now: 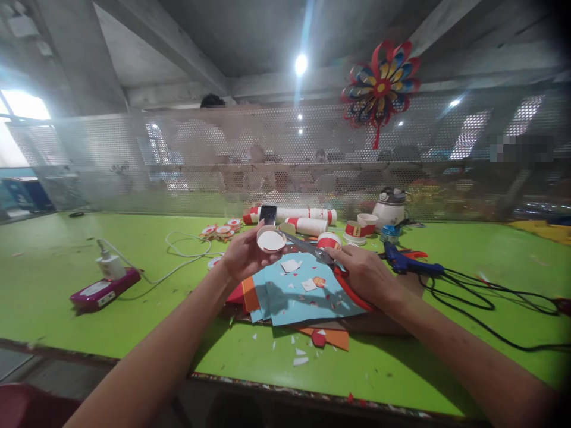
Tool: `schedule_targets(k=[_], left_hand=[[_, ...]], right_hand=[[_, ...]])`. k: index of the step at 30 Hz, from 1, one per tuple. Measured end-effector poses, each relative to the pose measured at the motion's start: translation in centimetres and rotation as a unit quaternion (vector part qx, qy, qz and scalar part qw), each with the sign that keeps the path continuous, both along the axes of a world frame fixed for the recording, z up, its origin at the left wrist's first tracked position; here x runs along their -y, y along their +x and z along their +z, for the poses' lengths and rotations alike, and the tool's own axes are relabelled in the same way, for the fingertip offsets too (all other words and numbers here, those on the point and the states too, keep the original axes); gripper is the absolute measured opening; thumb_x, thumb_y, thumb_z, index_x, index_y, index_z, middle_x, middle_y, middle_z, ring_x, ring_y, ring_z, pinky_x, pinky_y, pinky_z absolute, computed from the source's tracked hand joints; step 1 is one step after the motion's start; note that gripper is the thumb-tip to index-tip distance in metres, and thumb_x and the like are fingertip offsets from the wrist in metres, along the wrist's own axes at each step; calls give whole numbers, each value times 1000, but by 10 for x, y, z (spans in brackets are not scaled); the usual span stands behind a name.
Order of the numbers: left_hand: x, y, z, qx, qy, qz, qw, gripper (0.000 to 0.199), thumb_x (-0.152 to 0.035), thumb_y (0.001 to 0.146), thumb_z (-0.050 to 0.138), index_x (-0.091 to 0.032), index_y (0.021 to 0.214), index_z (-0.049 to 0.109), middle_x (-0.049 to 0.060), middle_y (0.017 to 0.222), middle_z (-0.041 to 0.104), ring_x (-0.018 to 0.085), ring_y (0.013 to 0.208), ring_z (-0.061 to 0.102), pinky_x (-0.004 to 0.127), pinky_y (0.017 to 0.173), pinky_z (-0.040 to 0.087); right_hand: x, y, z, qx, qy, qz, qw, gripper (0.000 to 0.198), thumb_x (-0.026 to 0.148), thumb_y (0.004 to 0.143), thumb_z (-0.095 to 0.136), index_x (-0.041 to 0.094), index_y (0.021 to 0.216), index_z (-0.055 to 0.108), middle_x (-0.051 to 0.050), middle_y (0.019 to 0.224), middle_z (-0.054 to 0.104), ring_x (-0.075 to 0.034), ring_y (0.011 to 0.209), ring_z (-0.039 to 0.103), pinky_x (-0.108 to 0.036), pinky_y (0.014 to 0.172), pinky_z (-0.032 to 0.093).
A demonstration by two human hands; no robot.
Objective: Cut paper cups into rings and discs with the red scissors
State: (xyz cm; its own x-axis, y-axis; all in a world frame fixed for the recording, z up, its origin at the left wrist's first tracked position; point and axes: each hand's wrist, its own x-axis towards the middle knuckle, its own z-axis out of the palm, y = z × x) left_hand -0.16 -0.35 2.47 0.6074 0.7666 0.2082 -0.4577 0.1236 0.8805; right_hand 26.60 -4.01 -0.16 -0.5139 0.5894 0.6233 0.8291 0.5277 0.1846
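Note:
My left hand [243, 255] is closed around a small white paper cup [271, 239], its round white inside facing me. In my right hand [366, 274] is a pair of scissors [310, 245] with red handles; the blades point left, their tips close to the cup's right rim. Below both hands lie light blue paper sheets [285, 300] strewn with white and red scraps. A red and white paper cup [329, 241] stands just behind the scissors. Behind my left hand a dark phone [268, 214] stands upright.
Stacked paper cups [307, 226] lie at the back, near a white jug [389, 208]. A blue glue gun [408, 260] with black cable is at right. A purple power strip [106, 290] with a white charger is at left. Paper flower pieces [223, 229] lie behind.

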Motion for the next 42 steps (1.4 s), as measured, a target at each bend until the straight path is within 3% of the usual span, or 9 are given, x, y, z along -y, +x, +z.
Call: schedule_targets(k=[7, 21, 29, 36, 42], left_hand=[[1, 2, 0, 4, -8, 14, 1000, 37, -40, 90, 46, -8, 81, 63, 16, 72, 67, 13, 52, 57, 18, 41, 43], [6, 6, 7, -4, -34, 30, 999, 36, -34, 92, 38, -10, 79, 61, 14, 63, 64, 13, 46, 58, 16, 34, 41], [6, 4, 9, 10, -45, 31, 998, 35, -33, 92, 35, -12, 78, 58, 13, 61, 64, 12, 41, 55, 14, 30, 36], [4, 3, 7, 11, -43, 29, 999, 35, -38, 88, 45, -9, 83, 63, 13, 63, 65, 12, 43, 55, 15, 31, 36], [7, 6, 3, 70, -25, 82, 994, 36, -38, 80, 58, -7, 96, 67, 15, 87, 69, 20, 73, 65, 21, 46, 43]], right_hand=[[0, -1, 1, 12, 4, -12, 1000, 37, 6, 80, 40, 11, 100, 70, -11, 71, 61, -18, 59, 46, -30, 56, 28], [2, -2, 2, 44, 13, -46, 998, 34, 8, 81, 44, 13, 103, 70, -8, 70, 61, -17, 58, 45, -30, 56, 24], [0, -2, 5, 10, -81, -88, 993, 33, 12, 82, 47, 14, 109, 66, -11, 84, 67, -21, 72, 57, -28, 62, 32], [-7, 3, 2, 16, -124, -123, 984, 39, 14, 82, 47, 15, 119, 61, -13, 89, 68, -24, 78, 59, -28, 62, 32], [-13, 10, 0, 9, -169, -105, 980, 40, 16, 82, 52, 14, 121, 61, -16, 92, 68, -28, 85, 59, -29, 63, 33]])
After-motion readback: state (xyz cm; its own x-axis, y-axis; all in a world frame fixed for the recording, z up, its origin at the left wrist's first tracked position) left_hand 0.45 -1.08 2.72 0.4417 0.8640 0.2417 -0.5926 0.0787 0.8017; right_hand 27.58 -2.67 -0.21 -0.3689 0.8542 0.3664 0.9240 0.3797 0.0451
